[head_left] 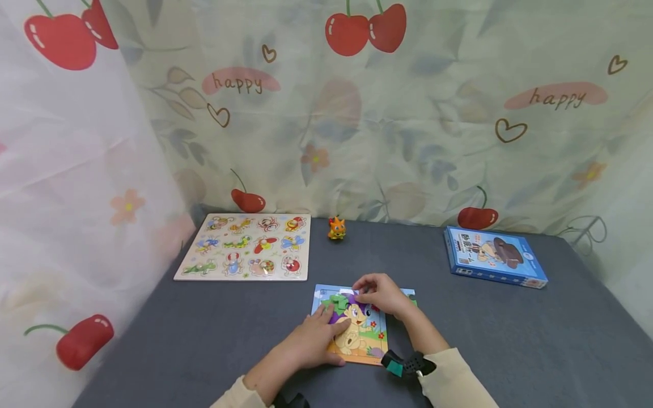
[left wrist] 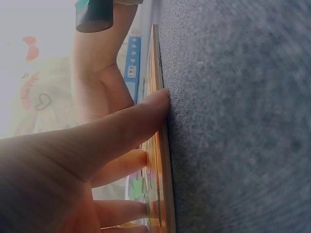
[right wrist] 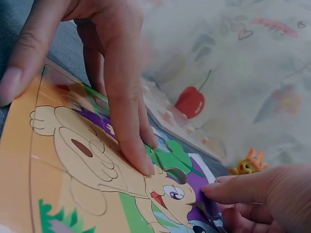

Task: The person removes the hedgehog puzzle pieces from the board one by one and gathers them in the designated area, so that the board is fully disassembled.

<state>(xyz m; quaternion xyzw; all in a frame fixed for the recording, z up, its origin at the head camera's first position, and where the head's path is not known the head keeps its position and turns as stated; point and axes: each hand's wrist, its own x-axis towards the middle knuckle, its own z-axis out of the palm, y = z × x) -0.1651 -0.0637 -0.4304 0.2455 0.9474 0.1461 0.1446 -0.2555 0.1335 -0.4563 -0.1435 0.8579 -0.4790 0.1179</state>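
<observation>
A jigsaw puzzle (head_left: 374, 352) with a cartoon hedgehog lies in its tray on the table. My left hand (head_left: 317, 338) rests over its left side, fingers spread and fingertips on the pieces; the left wrist view shows the thumb (left wrist: 146, 114) at the tray's edge. A green piece (right wrist: 172, 158) sits raised near those fingertips. At the upper part, my right hand (head_left: 384, 294) has its thumb on a purple puzzle piece (right wrist: 199, 182), whose edge stands slightly raised; the fingers curl beneath, partly hidden. A pale bare patch (head_left: 347, 291) of the tray shows at the top.
A wooden board with insect pieces (head_left: 245, 247) lies at the back left. Beside it stands a small orange and yellow toy figure (head_left: 336, 228). A blue box (head_left: 495, 256) lies at the back right. Printed cloth (head_left: 377, 141) hangs behind the dark table (head_left: 510, 340).
</observation>
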